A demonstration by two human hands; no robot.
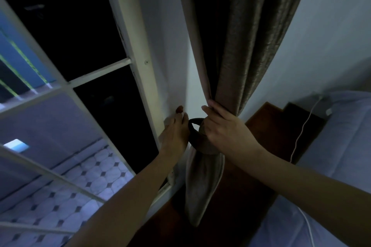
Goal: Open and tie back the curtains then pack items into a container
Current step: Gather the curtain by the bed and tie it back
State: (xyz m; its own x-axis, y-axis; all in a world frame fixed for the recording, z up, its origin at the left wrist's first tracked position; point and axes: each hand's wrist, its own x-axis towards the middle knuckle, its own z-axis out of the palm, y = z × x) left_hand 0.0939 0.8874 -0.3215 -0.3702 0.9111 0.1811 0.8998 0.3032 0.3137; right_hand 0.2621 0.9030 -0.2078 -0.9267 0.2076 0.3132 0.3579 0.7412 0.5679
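Gripping the curtain (247, 46) is the right hand (224, 128) — left hand (174, 134) holds tieback (194, 140).

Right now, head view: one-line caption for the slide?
Right hand grips the gathered brown curtain while the left hand holds the dark tieback looped around it, beside the window frame.

White window frame (140, 50) on the left, tiled floor (80, 182) outside past the glass. Bed (341, 146) over on the right, white cable (300, 134) trailing alongside. Reddish wood floor (247, 192) in between.

Grey-brown curtain (247, 46), dark tieback (195, 136), white window frame (138, 50).
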